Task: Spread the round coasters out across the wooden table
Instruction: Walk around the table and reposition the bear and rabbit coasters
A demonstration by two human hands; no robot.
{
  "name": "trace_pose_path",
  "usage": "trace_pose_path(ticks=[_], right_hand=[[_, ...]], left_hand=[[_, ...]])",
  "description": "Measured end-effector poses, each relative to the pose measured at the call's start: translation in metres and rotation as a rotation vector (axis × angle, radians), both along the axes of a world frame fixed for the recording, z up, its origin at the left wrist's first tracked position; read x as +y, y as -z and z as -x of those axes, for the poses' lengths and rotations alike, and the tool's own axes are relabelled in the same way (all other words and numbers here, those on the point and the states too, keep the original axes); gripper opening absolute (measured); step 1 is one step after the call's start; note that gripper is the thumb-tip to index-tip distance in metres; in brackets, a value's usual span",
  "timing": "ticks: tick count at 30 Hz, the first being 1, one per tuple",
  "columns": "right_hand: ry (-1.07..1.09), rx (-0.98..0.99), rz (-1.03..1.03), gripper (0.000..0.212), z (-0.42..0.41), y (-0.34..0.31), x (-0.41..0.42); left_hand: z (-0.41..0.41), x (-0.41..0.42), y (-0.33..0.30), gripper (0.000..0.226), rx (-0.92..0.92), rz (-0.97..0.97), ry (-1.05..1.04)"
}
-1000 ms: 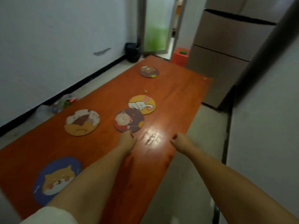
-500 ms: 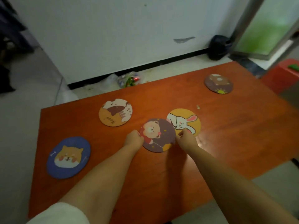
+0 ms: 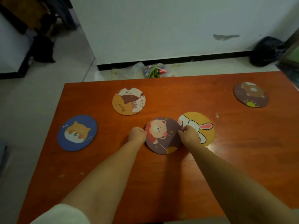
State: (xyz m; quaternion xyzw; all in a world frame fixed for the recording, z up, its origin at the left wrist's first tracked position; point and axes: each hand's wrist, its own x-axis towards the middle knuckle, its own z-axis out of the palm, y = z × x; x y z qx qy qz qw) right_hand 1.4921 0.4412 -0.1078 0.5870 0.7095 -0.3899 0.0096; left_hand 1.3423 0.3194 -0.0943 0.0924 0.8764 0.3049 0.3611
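Note:
Several round coasters lie on the orange-brown wooden table. A purple bear coaster sits in the middle, overlapping a yellow rabbit coaster to its right. My left hand is curled against the bear coaster's left edge. My right hand pinches its right edge, where it meets the rabbit coaster. A blue dog coaster lies at the left, an orange cat coaster behind the bear, and a dark purple coaster at the far right.
Beyond the table's far edge, a clear plastic bag of litter lies on the floor by the white wall. A black bag sits at the right, dark furniture at the upper left. The table's left edge drops to grey floor.
My view has swung left from along the table to across it. My right hand came from the table's edge to the bear coaster's right side; my left hand stays at its left side.

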Motion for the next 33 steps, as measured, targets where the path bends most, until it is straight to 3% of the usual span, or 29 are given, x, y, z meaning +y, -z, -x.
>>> trace_pose_path(ticks=[10,18,23,27,30,33], right_hand=[[-0.108,0.026,0.007,0.022,0.014,-0.015,-0.091],[-0.228,-0.008,0.05,0.019,0.011,0.0,-0.176],[-0.237,-0.079,0.011,0.016,0.006,0.009,-0.189],[-0.237,-0.108,-0.025,0.012,0.0,0.015,-0.185],[-0.271,-0.136,-0.021,0.015,-0.001,0.014,-0.184],[-0.226,-0.103,-0.009,0.033,-0.005,0.009,-0.178]], left_hand=[[0.003,-0.108,-0.015,0.008,-0.046,-0.095,-0.147],[0.0,-0.194,0.002,0.009,-0.01,-0.005,-0.158],[-0.011,-0.207,0.016,0.024,0.085,0.083,-0.092],[-0.017,-0.203,0.018,0.007,0.154,0.142,0.017],[-0.016,-0.2,0.015,0.018,0.193,0.211,0.075],[-0.017,-0.193,0.006,0.036,0.19,0.218,0.102]])
